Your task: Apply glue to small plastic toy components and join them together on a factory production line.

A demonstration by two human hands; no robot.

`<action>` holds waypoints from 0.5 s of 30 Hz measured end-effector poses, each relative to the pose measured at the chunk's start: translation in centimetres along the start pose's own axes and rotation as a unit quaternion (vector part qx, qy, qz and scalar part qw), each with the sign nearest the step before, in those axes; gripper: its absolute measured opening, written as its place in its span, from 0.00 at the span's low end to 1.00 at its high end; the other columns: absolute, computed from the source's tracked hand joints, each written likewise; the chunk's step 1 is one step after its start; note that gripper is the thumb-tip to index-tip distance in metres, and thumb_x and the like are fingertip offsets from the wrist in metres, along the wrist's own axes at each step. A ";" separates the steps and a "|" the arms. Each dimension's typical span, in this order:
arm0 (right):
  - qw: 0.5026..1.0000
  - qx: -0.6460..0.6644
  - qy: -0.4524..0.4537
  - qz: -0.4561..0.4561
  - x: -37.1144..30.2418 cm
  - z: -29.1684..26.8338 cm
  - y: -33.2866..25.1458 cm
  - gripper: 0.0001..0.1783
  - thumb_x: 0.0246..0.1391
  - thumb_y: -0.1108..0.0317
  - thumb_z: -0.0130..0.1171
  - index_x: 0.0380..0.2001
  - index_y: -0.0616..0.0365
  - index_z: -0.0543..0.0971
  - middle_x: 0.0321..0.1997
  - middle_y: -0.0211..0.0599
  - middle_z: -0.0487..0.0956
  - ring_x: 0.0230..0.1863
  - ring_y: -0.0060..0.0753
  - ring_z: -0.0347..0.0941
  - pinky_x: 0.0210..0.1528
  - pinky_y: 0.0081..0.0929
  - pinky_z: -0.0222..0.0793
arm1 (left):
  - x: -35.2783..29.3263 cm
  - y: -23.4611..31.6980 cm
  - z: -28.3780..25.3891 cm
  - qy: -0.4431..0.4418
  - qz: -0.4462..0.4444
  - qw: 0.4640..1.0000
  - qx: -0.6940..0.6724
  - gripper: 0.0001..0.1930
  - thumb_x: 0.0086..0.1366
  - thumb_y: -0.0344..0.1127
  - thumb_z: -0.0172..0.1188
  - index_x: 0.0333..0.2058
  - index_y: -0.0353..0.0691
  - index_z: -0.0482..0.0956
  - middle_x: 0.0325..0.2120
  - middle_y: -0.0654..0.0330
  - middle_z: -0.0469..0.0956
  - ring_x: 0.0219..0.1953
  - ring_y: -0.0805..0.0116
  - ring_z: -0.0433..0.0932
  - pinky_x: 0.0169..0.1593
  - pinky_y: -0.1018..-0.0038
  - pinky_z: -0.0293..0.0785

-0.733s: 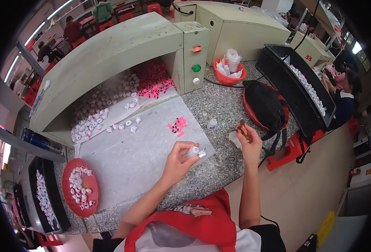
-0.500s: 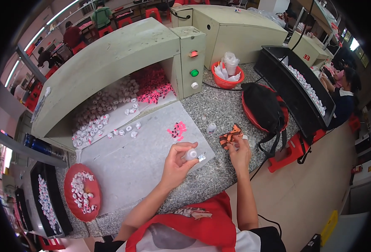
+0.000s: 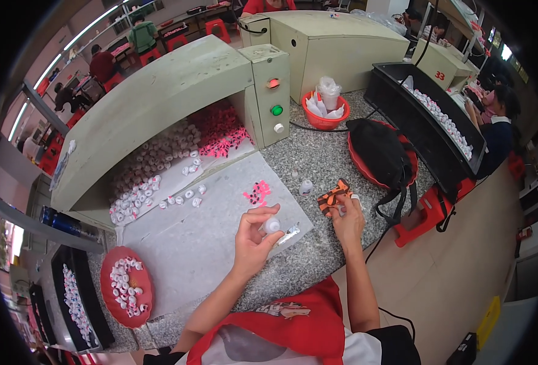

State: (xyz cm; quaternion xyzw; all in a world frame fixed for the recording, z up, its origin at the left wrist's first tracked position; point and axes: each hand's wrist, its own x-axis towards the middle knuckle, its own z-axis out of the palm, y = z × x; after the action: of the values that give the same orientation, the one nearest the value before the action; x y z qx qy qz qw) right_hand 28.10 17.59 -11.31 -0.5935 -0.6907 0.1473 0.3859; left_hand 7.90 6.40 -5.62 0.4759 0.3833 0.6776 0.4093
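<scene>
My left hand (image 3: 252,243) is closed around a small white plastic bottle (image 3: 271,225), pinched between thumb and fingers above a pale paper sheet (image 3: 184,255). A shiny silver strip (image 3: 291,233) shows beside the thumb; whether the hand touches it I cannot tell. My right hand (image 3: 349,224) has its fingers bent onto an orange and black patterned cloth (image 3: 328,202) on the speckled worktop. Something white shows at its fingertips. Another small bottle (image 3: 306,187) stands upright left of the cloth. Small pink pieces (image 3: 257,193) lie in a cluster on the paper, beyond my left hand.
A curved greenish housing (image 3: 153,103) covers heaped white and pink pieces. At left are a red dish (image 3: 148,295) and a black tray (image 3: 74,258). A red basket (image 3: 324,123), a black bag (image 3: 375,146) and a long black tray (image 3: 391,76) occupy the right side. People sit beyond.
The whole view has shifted slightly. The bottle in my left hand has turned a little, and more of the silver strip shows. My right hand stays at the cloth.
</scene>
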 end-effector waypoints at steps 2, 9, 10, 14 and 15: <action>1.000 0.005 -0.006 0.008 0.1 -0.1 0.1 0.17 0.41 0.71 0.65 0.39 0.52 0.78 0.34 0.35 0.73 0.34 0.37 0.73 0.37 0.33 0.69 | 0.1 0.0 0.1 0.001 0.003 1.000 0.001 0.21 0.53 0.16 0.60 0.42 0.41 0.64 0.50 0.52 0.66 0.61 0.53 0.62 0.56 0.65 0.70; 1.000 -0.002 0.001 0.013 0.1 0.2 0.2 0.17 0.41 0.71 0.66 0.39 0.51 0.78 0.33 0.31 0.73 0.31 0.31 0.72 0.35 0.30 0.69 | 0.3 0.4 -0.2 0.000 0.034 0.999 -0.010 0.21 0.53 0.15 0.59 0.42 0.41 0.64 0.51 0.51 0.66 0.60 0.50 0.62 0.55 0.65 0.71; 1.000 0.003 -0.005 0.023 0.2 0.2 0.2 0.17 0.41 0.70 0.66 0.39 0.50 0.78 0.34 0.33 0.73 0.32 0.34 0.73 0.36 0.33 0.70 | 0.3 0.5 -0.1 -0.001 0.036 0.999 -0.008 0.21 0.53 0.15 0.59 0.42 0.41 0.64 0.50 0.51 0.66 0.60 0.50 0.62 0.55 0.64 0.71; 0.999 0.001 -0.019 0.038 0.2 0.1 0.1 0.17 0.40 0.69 0.66 0.39 0.49 0.78 0.35 0.34 0.73 0.33 0.37 0.73 0.36 0.35 0.70 | 0.3 0.6 -0.2 -0.003 0.043 0.999 -0.018 0.21 0.53 0.15 0.59 0.42 0.42 0.64 0.50 0.51 0.66 0.60 0.50 0.63 0.56 0.63 0.71; 0.999 0.003 -0.019 0.038 0.3 0.1 0.1 0.17 0.40 0.69 0.66 0.39 0.49 0.78 0.35 0.34 0.73 0.33 0.37 0.73 0.36 0.35 0.70 | 0.3 0.6 -0.1 0.004 0.043 0.999 -0.020 0.20 0.54 0.17 0.59 0.42 0.42 0.64 0.50 0.50 0.67 0.59 0.49 0.64 0.54 0.63 0.73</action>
State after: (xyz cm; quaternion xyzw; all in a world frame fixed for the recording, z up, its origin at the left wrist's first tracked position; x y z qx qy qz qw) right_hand 28.08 17.91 -11.35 -0.6153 -0.6748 0.1749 0.3682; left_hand 7.65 6.42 -4.99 0.4813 0.3506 0.7036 0.3879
